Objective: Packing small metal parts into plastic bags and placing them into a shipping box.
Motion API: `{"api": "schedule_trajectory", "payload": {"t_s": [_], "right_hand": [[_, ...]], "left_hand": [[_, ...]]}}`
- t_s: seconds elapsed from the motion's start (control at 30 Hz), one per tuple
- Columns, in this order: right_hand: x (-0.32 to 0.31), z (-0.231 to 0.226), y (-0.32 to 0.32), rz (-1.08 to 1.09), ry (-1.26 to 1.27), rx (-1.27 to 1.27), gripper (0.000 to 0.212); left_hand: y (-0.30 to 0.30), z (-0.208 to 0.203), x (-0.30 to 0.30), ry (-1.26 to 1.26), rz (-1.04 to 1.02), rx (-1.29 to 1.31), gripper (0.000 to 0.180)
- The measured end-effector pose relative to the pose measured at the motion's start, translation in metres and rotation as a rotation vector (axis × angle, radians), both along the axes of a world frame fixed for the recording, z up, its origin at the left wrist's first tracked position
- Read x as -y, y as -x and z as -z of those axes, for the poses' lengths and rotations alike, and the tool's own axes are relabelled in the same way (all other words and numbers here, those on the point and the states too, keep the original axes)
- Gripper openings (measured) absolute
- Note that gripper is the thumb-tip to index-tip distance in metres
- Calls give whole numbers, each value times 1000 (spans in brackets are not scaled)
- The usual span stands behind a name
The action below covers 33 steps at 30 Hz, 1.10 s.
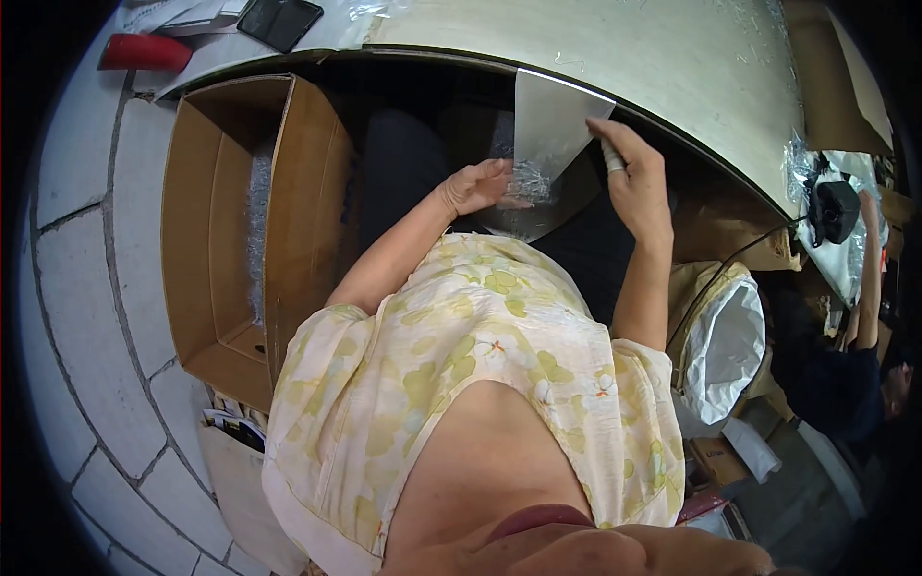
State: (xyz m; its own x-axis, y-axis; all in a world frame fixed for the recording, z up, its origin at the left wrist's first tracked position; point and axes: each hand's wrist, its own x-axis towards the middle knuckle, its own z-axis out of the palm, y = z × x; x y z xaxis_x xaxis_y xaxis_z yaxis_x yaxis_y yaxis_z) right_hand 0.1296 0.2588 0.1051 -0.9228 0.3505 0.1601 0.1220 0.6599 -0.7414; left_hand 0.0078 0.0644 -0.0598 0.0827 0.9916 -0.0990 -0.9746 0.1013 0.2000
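A white sheet (549, 113) hangs down from the table's near edge over my lap. At its lower part is a tangled bunch of thin, shiny, clear or silvery pieces (530, 182); their exact kind is too fine to make out. My left hand (478, 186) curls round the left side of this bunch, thumb above and fingers below. My right hand (636, 175) is raised at the sheet's right edge, its fingers stretched toward the sheet and thumb apart. One of its fingers wears a pale wrap. Whether the fingertips touch the sheet cannot be seen clearly.
An open cardboard box (213, 230) stands at my left, with shiny pieces inside. On the pale table (663, 77) lie scattered thin bits, a phone (279, 21) and a red object (144, 53). A white-lined sack (727, 350) stands at right, near another person's arm (870, 269) and a black device (834, 212).
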Motion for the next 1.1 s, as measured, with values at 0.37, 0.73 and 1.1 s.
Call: {"api": "schedule_trajectory", "payload": {"t_s": [0.37,0.73,1.1], "right_hand": [[34,31,3,-227,138,235,27],[1,2,202,-120,-568,-181,35],[-49,-1,106,-168,-199,71,34]], "left_hand": [[-14,-17,-9,304,-103,-653,37],[-13,-14,-17,186,-139,-680,47],[-3,-1,-7,279,-108,-625,47]]}}
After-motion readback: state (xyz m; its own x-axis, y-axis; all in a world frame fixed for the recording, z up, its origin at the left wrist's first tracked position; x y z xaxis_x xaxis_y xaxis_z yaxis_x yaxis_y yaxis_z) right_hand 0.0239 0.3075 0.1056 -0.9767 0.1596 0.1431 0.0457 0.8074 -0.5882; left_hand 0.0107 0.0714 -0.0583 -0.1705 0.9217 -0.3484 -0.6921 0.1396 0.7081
